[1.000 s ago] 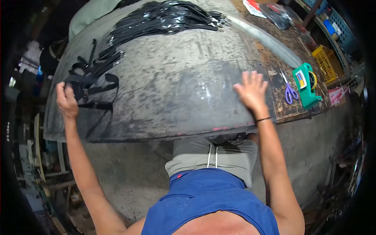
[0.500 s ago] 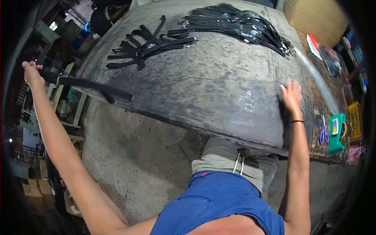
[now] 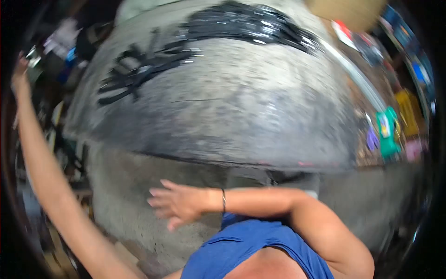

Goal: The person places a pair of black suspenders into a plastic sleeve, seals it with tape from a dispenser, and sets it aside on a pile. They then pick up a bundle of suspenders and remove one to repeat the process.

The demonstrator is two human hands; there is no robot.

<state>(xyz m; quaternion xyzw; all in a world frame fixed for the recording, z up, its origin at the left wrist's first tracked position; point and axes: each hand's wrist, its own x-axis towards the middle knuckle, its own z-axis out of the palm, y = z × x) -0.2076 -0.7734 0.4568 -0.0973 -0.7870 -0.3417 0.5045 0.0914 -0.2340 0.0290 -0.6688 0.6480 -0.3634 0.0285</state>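
My left hand (image 3: 21, 76) reaches out at the far left, blurred against a dark background. Its fingers are smeared by motion, and I cannot make out whether anything is in them. Across the front of my body, my right hand (image 3: 179, 204) is in the air with its fingers spread and holds nothing. A loose group of black straps (image 3: 139, 69) with metal ends lies on the left part of the worn grey table (image 3: 241, 107). Behind it, a larger shiny pile of black straps (image 3: 241, 23) with metal ends stretches along the back.
At the table's right side are a green tape dispenser (image 3: 386, 132), purple-handled scissors (image 3: 372, 138) and a long clear strip (image 3: 355, 74). A cardboard box (image 3: 348, 11) stands at the back right, a yellow crate (image 3: 408, 111) beyond the edge. Blurred shelving and clutter fill the left.
My right hand has left the tabletop and swung left across my body. My left hand has moved farther left; the black strap it held is no longer distinguishable. The view has shifted and blurred.
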